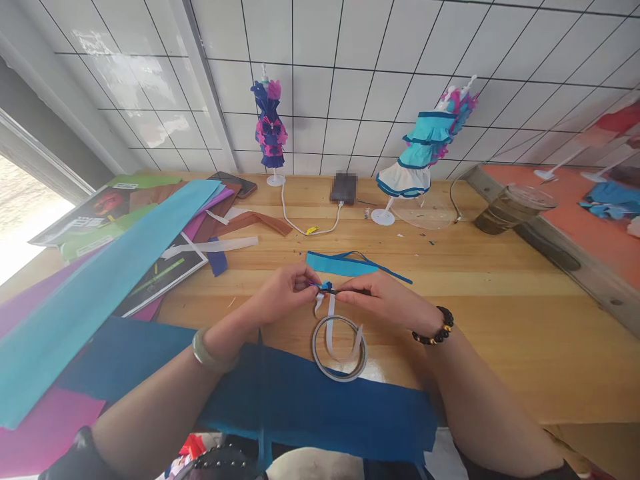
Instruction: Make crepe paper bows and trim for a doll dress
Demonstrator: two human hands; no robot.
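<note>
Near the middle of the wooden table, my left hand (290,292) pinches a small blue and purple piece (326,287). My right hand (367,292) is closed on a thin dark tool (345,291), whose tip touches that piece. A narrow white strip (331,327) hangs below it, over a ring-shaped roll of tape (315,347). Just beyond my hands lies a turquoise strip (335,264) with a darker blue edge. Dark blue sheet material (325,407) covers the table's front edge under my forearms.
Long coloured sheets (115,267) and magazines (100,217) are piled at the left. Two small dress stands (271,130) (420,157), a black box with a white cable (343,188) and a phone (243,185) stand or lie at the back. A cup (510,207) is at the right.
</note>
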